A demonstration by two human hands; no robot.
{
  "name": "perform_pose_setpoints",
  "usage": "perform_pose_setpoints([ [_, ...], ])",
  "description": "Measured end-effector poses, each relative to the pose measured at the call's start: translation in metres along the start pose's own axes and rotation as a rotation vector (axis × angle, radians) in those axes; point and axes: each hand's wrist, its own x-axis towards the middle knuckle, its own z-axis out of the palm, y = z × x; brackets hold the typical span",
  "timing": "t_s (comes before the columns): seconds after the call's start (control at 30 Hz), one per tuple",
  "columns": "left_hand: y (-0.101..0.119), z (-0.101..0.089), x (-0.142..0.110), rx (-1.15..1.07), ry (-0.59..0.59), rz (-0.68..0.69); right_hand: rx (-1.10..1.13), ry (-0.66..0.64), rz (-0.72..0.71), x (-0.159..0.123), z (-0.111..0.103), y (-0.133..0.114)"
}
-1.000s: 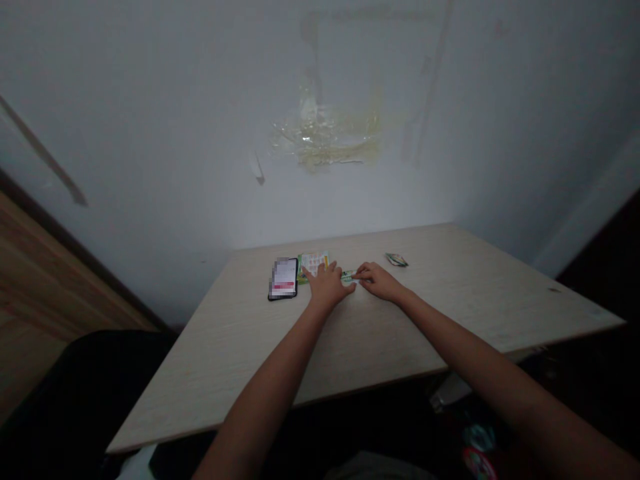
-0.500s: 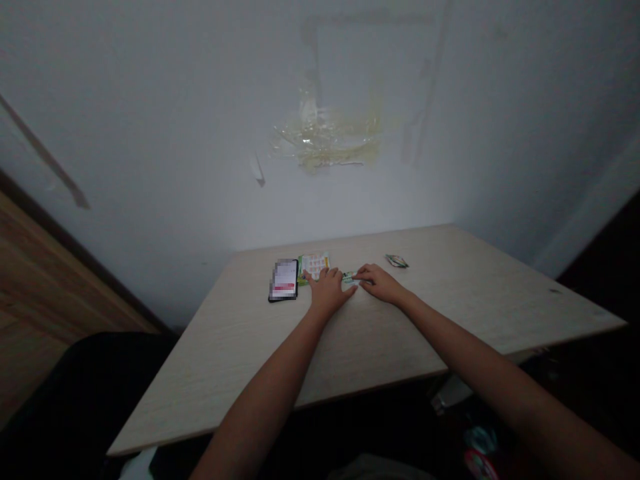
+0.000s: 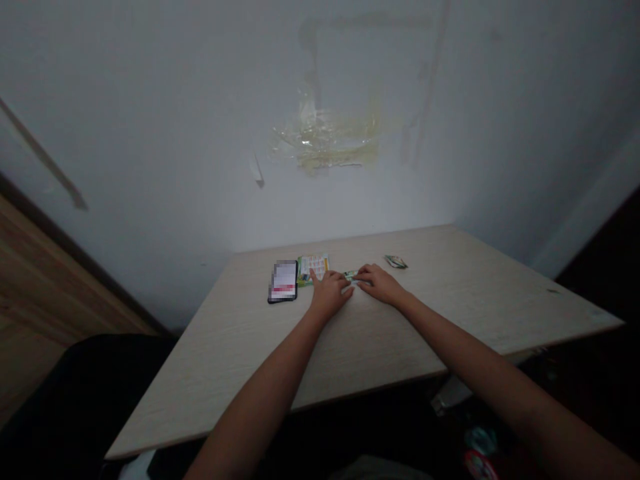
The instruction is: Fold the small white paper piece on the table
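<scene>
A small green-and-white printed paper strip (image 3: 351,274) lies on the table between my two hands. On its left side, my left hand (image 3: 329,293) has its thumb and forefinger drawn close together at the paper. My right hand (image 3: 379,283) pinches the other end, its fingers bent and closed. Partly behind my left hand lies a printed leaflet (image 3: 315,263) with a green edge and rows of small print. The fingers cover much of the strip, so its full shape is hidden.
A phone (image 3: 284,281) with a lit screen lies left of the leaflet. Farther right sits a small folded colourful paper piece (image 3: 396,261). The pale wooden table (image 3: 240,347) meets a wall (image 3: 175,133) with old tape on it. A dark chair (image 3: 90,393) stands at left.
My left hand's thumb and forefinger have come closer together at the paper, and its spread fingers have drawn in. My right hand stays nearly still at the strip.
</scene>
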Motion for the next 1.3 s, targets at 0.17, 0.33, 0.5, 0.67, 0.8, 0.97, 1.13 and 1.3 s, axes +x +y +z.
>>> perform_pose_setpoints([
  [0.17, 0.001, 0.003, 0.000, -0.002, 0.064, -0.003, -0.003, 0.003, 0.023, 0.001, 0.003, 0.003],
  [0.33, 0.001, -0.003, -0.001, 0.073, 0.061, -0.054, -0.004, 0.020, 0.027, 0.001, 0.003, 0.000],
  [0.5, -0.005, -0.007, -0.001, 0.127, 0.106, -0.072, -0.006, 0.011, 0.029, 0.002, 0.001, -0.002],
  [0.67, -0.012, -0.006, 0.000, 0.161, 0.135, -0.077, -0.015, 0.005, 0.037, 0.002, -0.001, -0.005],
  [0.8, -0.013, -0.006, 0.000, 0.195, 0.140, -0.067, -0.028, -0.007, 0.039, 0.002, -0.001, -0.004],
  [0.97, -0.013, -0.005, 0.000, 0.207, 0.151, -0.061, -0.022, 0.003, 0.024, 0.001, 0.000, -0.002],
  [1.13, -0.013, -0.005, -0.001, 0.206, 0.179, -0.060, -0.004, 0.012, 0.002, 0.000, 0.001, -0.001],
  [1.3, -0.010, -0.004, -0.002, 0.172, 0.161, -0.057, 0.041, 0.027, 0.001, 0.001, 0.004, 0.003],
])
